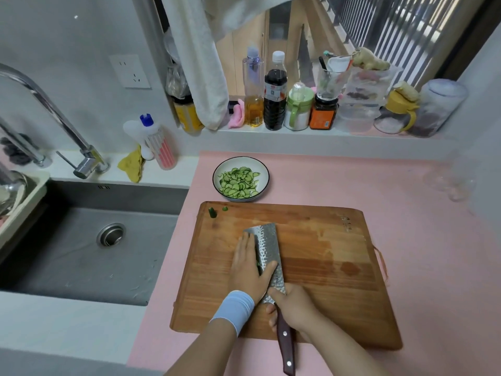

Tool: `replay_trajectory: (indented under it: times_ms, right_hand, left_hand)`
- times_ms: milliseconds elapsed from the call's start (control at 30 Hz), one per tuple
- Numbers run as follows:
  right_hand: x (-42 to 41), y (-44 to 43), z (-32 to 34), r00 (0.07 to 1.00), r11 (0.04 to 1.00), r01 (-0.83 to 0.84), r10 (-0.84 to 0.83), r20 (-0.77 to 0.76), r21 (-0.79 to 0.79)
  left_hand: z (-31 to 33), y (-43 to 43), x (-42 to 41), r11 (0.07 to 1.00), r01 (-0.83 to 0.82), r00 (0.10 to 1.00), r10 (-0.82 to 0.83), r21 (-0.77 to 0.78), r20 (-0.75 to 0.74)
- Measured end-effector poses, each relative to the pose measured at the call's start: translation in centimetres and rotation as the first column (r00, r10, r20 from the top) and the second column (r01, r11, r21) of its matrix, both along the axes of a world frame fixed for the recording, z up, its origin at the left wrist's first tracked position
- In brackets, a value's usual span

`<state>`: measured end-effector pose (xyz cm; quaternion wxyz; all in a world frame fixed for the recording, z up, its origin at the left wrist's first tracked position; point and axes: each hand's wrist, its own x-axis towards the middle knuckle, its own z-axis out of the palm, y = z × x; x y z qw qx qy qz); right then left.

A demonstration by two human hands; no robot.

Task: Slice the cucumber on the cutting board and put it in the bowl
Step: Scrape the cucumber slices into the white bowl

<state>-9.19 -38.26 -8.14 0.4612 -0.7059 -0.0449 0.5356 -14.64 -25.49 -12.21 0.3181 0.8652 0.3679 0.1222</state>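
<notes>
A wooden cutting board (320,256) lies on the pink counter. My right hand (294,308) grips the dark handle of a cleaver (268,245) whose hammered blade lies nearly flat on the board. My left hand (249,264) lies flat with straight fingers against the blade's left side, thumb on the blade; a sliver of green cucumber (258,264) shows between palm and blade. Two small cucumber ends (213,212) sit at the board's far left corner. A white bowl (217,183) beyond the board holds several thin cucumber slices (239,182).
A steel sink (89,245) with a faucet (54,109) lies left of the board. Oil and sauce bottles (274,96), jars and containers line the window ledge behind. A dish-soap bottle (158,143) and yellow cloth (132,165) stand near the faucet.
</notes>
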Motion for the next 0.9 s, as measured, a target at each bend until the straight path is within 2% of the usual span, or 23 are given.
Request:
replay_trajectory:
  times_ms: [200, 333, 400, 533, 733, 900]
  right_hand:
    - [-0.1, 0.9, 0.2, 0.997, 0.999, 0.036, -0.033, -0.077, 0.034]
    - [0.6, 1.3, 0.8, 0.993, 0.996, 0.077, -0.072, -0.096, 0.047]
    - [1.2, 1.7, 1.3, 0.994, 0.996, 0.075, -0.07, -0.089, 0.053]
    - [2.8, 3.3, 3.0, 0.996, 0.992, 0.069, -0.063, -0.058, 0.104]
    - [5.7, 7.4, 6.0, 0.996, 0.98, 0.081, -0.087, 0.024, 0.179]
    - [8.5, 11.7, 7.8, 0.987, 0.973, 0.134, -0.148, 0.063, 0.19]
  left_hand:
    - [0.7, 1.1, -0.4, 0.999, 0.035, 0.985, -0.028, -0.038, 0.17]
    - [2.3, 3.3, -0.1, 0.991, -0.078, 0.957, 0.105, -0.111, 0.269]
    - [3.1, 5.0, 0.3, 0.993, -0.062, 0.965, 0.085, -0.099, 0.248]
    - [4.9, 7.3, 1.9, 0.993, 0.115, 0.987, -0.118, 0.03, 0.113]
    - [7.9, 10.9, 5.1, 0.937, 0.291, 0.952, -0.304, 0.195, 0.044]
    - [8.6, 15.2, 8.7, 0.907, 0.363, 0.929, -0.371, 0.215, -0.003]
